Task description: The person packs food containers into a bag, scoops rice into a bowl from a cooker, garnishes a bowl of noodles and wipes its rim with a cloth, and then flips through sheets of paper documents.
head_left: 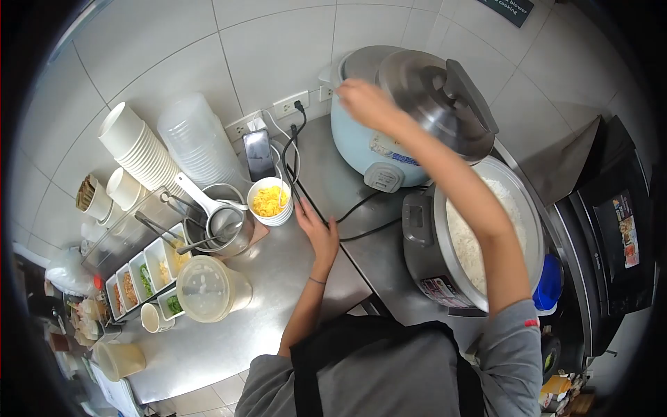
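Note:
My left hand [318,229] rests by the counter's seam, fingers stretched out and apart. Its fingertips are close beside a stack of white bowls [276,217]; whether they touch is unclear. Shredded yellow food [268,201] fills the top bowl, with a thin white handle standing in it. My right hand [365,104] is over the left side of a light blue rice cooker [351,142], slightly blurred. Its fingers look curled in, and what they hold, if anything, is hidden. The cooker's steel lid [424,94] sits tilted to the right.
An uncovered grey cooker of white rice [462,240] stands close on my right. Cables [361,208] cross the counter near a phone [259,154]. Leftward are a steel pot [236,240] with utensils, a lidded tub [205,288], topping trays [142,278] and stacked cups [142,142].

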Demonstrator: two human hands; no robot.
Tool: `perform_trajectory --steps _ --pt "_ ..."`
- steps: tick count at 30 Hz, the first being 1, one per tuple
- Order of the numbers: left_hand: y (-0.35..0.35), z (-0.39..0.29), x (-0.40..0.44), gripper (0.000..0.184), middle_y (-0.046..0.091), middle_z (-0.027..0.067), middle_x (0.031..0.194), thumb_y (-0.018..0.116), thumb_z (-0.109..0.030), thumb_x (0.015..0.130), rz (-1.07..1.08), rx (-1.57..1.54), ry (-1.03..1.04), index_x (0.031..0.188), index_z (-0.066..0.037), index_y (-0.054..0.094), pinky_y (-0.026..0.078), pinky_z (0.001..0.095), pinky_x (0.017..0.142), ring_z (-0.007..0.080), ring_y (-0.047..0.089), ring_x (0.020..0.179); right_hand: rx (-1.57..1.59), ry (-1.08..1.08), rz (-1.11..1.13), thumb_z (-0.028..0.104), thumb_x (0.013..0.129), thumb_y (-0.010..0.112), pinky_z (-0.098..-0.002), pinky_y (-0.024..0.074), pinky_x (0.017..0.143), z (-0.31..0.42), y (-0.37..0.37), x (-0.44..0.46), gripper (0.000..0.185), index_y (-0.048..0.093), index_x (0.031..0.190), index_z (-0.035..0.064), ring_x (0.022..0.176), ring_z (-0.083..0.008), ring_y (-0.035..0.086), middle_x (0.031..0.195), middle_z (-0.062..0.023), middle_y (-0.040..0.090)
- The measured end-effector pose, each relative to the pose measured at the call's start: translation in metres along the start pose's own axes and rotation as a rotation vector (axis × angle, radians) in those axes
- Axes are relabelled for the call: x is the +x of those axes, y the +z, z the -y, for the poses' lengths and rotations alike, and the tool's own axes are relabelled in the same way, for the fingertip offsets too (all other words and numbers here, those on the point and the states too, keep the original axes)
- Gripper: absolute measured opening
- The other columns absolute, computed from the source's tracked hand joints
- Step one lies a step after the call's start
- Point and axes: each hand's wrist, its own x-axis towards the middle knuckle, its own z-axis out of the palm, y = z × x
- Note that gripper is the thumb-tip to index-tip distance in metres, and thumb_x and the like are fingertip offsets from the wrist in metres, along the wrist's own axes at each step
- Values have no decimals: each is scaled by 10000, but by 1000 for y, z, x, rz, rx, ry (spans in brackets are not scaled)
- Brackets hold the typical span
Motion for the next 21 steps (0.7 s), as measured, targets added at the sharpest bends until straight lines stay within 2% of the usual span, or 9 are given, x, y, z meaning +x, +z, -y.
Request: perform_trajectory --steps 1,2,3,5,6,8,11,14,21 --pt "-2 4 -3 774 24 347 1405 594 27 741 -14 -115 -59 1381 60 160 196 435 1056 462 126 1310 3 94 146 87 784 522 -429 489 768 4 21 13 162 627 871 -1 942 -368 580 1017 -191 602" --pt "1 17 -8 808 177 323 1369 587 85 719 -57 -163 -172 1387 58 133 241 405 1047 450 235 1271 6 190 294 91 781 524 -435 490 774 8 42 24 183 627 893 -10 947 -380 582 1019 -204 604" --pt "1 34 -17 808 177 323 1369 587 85 719 -52 -174 -183 1387 58 133 241 405 1047 450 235 1271 70 261 351 96 787 522 -447 484 787 11 60 32 193 625 900 -22 963 -387 578 1020 -221 603" --pt "-1 62 -30 707 456 267 1173 571 72 756 85 -147 -155 1361 32 206 393 416 955 382 480 1106 187 390 438 157 823 517 -464 463 823 11 97 44 257 614 941 -48 984 -411 561 1008 -256 596" --pt "-4 57 -25 707 456 267 1173 571 72 756 87 -155 -163 1361 32 206 393 416 955 382 480 1106 241 447 465 213 853 514 -471 446 845 7 117 50 316 605 975 -64 990 -428 549 995 -276 592" --pt "-21 46 -15 549 594 145 924 511 36 841 548 -454 -637 1336 -25 281 526 303 731 212 616 832 254 478 471 235 858 508 -473 446 844 -5 161 59 337 609 949 -74 984 -434 549 991 -280 591" --pt "-33 2 12 416 612 100 840 470 -25 899 430 -1001 -728 1293 -66 345 548 276 676 151 622 764 227 476 476 270 867 501 -458 466 818 -12 184 69 376 614 904 -87 955 -425 568 961 -279 601" --pt "-43 -28 44 413 609 110 869 484 -82 914 357 -1240 -710 1298 -60 335 547 278 684 160 621 781 234 516 519 297 872 498 -415 507 738 -18 194 81 401 618 882 -85 881 -377 615 884 -251 626" --pt "-23 -34 56 413 612 120 888 473 -118 929 214 -1168 -508 1300 -45 307 539 267 652 175 622 782 428 780 570 276 886 503 -333 529 557 -38 252 112 365 619 858 -70 639 -243 670 721 -159 654"
